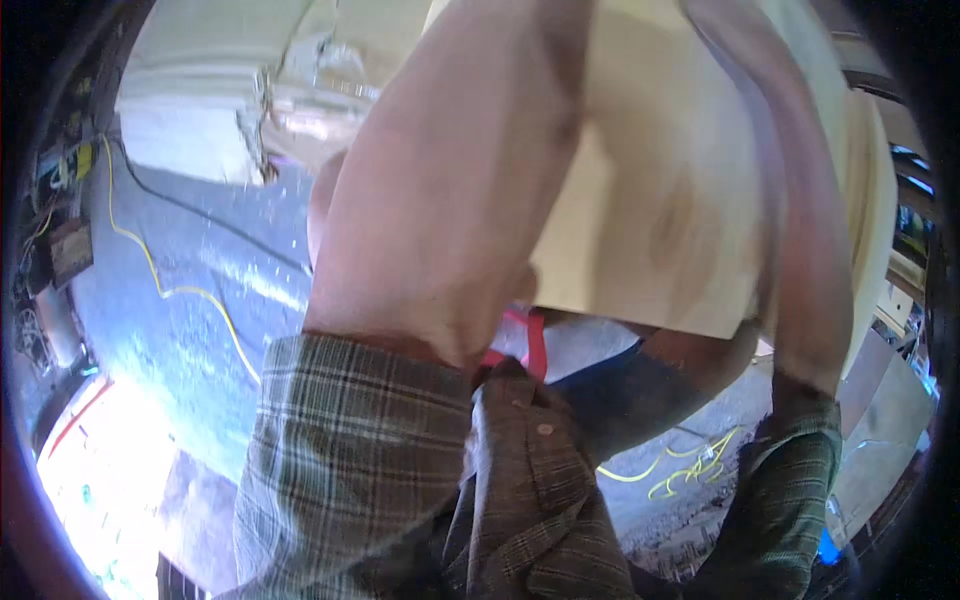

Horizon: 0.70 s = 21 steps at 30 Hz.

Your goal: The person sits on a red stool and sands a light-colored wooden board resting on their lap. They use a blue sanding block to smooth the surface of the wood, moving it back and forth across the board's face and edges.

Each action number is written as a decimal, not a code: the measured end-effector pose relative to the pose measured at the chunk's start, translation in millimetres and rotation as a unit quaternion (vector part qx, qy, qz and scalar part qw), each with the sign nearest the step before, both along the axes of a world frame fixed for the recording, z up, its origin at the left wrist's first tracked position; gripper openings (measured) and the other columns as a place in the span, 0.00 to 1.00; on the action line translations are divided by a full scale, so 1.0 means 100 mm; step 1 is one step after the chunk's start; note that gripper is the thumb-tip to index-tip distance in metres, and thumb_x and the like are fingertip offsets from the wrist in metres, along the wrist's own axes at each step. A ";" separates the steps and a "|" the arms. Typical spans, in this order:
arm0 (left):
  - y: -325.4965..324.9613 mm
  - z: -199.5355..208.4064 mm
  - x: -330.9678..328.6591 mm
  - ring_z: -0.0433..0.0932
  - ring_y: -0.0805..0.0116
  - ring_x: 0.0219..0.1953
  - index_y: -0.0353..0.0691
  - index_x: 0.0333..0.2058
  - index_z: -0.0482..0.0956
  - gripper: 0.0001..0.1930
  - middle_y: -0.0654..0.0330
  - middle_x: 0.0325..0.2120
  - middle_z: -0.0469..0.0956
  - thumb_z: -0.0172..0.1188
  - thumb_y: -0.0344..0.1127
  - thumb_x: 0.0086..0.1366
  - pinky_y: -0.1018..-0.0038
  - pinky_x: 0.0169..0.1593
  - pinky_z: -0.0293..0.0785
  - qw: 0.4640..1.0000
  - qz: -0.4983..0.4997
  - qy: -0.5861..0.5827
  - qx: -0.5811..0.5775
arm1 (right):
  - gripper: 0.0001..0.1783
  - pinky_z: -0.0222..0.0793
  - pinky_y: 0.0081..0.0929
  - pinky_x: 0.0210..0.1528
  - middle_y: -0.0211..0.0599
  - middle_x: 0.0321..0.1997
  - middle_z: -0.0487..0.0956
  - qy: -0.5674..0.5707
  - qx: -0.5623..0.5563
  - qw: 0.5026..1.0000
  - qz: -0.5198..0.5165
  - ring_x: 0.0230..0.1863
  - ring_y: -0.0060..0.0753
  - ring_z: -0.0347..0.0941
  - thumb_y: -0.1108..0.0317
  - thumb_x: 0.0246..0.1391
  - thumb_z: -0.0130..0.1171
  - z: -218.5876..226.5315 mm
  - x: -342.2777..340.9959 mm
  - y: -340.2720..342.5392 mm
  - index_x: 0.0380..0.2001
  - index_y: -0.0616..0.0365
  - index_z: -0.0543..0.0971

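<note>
Both my forearms reach up past a pale wooden panel (650,220) with visible grain and a knot. My left forearm (440,190), in a rolled plaid sleeve, runs large across the middle to the top edge. On the right, my right forearm (815,240) rises along the panel's side and bends inward at the top. Both hands lie beyond the upper edge, so what they hold or touch is hidden. Below the panel's lower edge show a bent leg in dark cloth (630,395) and a red strap (537,345).
Torn cardboard (195,80) lies at the upper left. A yellow cord (205,292) and a dark cable (200,212) cross the grey floor on the left. More yellow cord (690,475) lies coiled at the lower right. Stacked boards (870,190) stand at the right.
</note>
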<state>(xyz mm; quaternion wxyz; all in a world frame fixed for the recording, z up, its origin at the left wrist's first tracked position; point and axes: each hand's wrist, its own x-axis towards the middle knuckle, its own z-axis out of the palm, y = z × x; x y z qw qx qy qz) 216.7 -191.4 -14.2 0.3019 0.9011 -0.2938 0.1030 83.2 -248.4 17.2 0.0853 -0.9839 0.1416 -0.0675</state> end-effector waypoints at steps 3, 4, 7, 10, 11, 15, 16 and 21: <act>0.23 0.04 -0.10 0.57 0.38 0.65 0.39 0.56 0.71 0.26 0.41 0.63 0.61 0.52 0.44 0.62 0.44 0.66 0.48 1.000 -0.001 0.003 -0.004 | 0.16 0.60 0.49 0.61 0.65 0.58 0.67 -0.033 -0.148 0.987 0.056 0.58 0.61 0.64 0.63 0.59 0.44 -0.24 0.47 -0.52 0.38 0.67 0.75; 0.39 0.01 -0.01 0.57 0.38 0.66 0.39 0.56 0.71 0.25 0.41 0.63 0.61 0.53 0.44 0.62 0.45 0.66 0.48 1.000 0.009 0.017 0.024 | 0.18 0.57 0.48 0.63 0.62 0.60 0.65 -0.028 -0.111 0.991 0.063 0.61 0.59 0.61 0.62 0.59 0.47 -0.26 0.55 -0.35 0.44 0.67 0.71; 0.40 -0.04 0.02 0.56 0.38 0.66 0.38 0.55 0.71 0.24 0.41 0.64 0.60 0.51 0.44 0.64 0.45 0.67 0.48 0.999 0.029 0.005 -0.027 | 0.31 0.52 0.47 0.68 0.55 0.66 0.62 -0.014 -0.046 0.997 0.062 0.69 0.56 0.54 0.58 0.58 0.53 -0.09 -0.24 0.50 0.59 0.67 0.64; 0.18 -0.19 -0.05 0.56 0.39 0.66 0.38 0.55 0.72 0.23 0.42 0.64 0.60 0.50 0.44 0.65 0.45 0.67 0.48 0.998 0.023 -0.027 -0.053 | 0.34 0.52 0.49 0.68 0.54 0.66 0.63 -0.074 -0.066 0.989 0.106 0.69 0.57 0.54 0.55 0.59 0.52 -0.17 -1.01 0.91 0.62 0.68 0.63; 0.20 -0.17 -0.01 0.57 0.40 0.66 0.38 0.55 0.72 0.24 0.42 0.64 0.61 0.50 0.44 0.64 0.46 0.67 0.48 0.998 0.031 -0.021 -0.043 | 0.34 0.52 0.50 0.68 0.54 0.66 0.64 -0.067 -0.069 0.988 0.117 0.69 0.58 0.54 0.55 0.60 0.51 -0.15 -1.06 0.96 0.62 0.68 0.63; 0.30 0.03 -0.08 0.59 0.43 0.65 0.38 0.54 0.74 0.24 0.42 0.62 0.63 0.49 0.44 0.63 0.48 0.67 0.50 0.999 0.014 0.045 -0.027 | 0.23 0.51 0.50 0.67 0.61 0.64 0.62 -0.042 -0.162 0.973 0.161 0.66 0.61 0.55 0.63 0.58 0.47 -0.10 -0.71 0.67 0.52 0.69 0.67; 0.24 0.11 -0.11 0.60 0.44 0.65 0.38 0.54 0.74 0.24 0.42 0.61 0.64 0.49 0.44 0.63 0.49 0.67 0.51 0.997 0.004 0.060 -0.038 | 0.18 0.57 0.49 0.62 0.67 0.58 0.66 -0.113 -0.228 0.943 0.216 0.59 0.62 0.63 0.62 0.60 0.42 0.03 -0.49 0.45 0.41 0.66 0.73; 0.42 0.18 -0.02 0.65 0.42 0.61 0.39 0.52 0.76 0.23 0.42 0.56 0.69 0.50 0.44 0.60 0.53 0.64 0.58 1.000 -0.011 0.024 -0.012 | 0.25 0.49 0.48 0.67 0.65 0.60 0.65 -0.134 -0.170 0.975 0.054 0.63 0.60 0.58 0.62 0.62 0.39 -0.52 0.37 -0.12 0.53 0.73 0.67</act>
